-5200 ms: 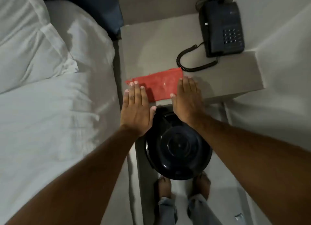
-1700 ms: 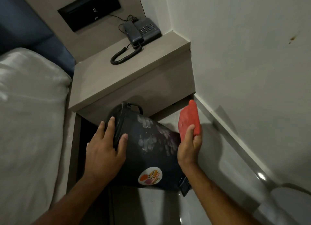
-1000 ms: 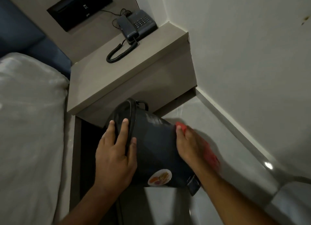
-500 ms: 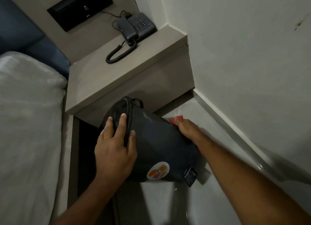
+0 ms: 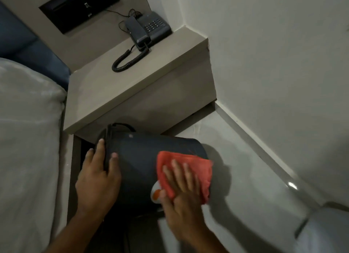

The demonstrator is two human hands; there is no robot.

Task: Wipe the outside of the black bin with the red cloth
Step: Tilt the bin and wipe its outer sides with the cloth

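Note:
The black bin (image 5: 137, 164) lies tipped on its side below the bedside shelf, its rim to the left and its base to the right. My left hand (image 5: 97, 179) grips the rim, fingers curled over the edge. My right hand (image 5: 182, 194) lies flat with spread fingers on the red cloth (image 5: 196, 169), pressing it against the bin's wall near the base. A round white and orange sticker (image 5: 155, 194) peeks out by my right thumb.
A grey bedside shelf (image 5: 132, 86) juts out above the bin, with a dark corded phone (image 5: 149, 29) on it. A white bed (image 5: 28, 148) fills the left. The wall and its skirting (image 5: 264, 145) run along the right, above a pale tiled floor (image 5: 245, 196).
My right hand came round from the bin's far side to its near side, now flat on the cloth over the sticker. The bin has rolled flatter. My left hand keeps hold of the rim.

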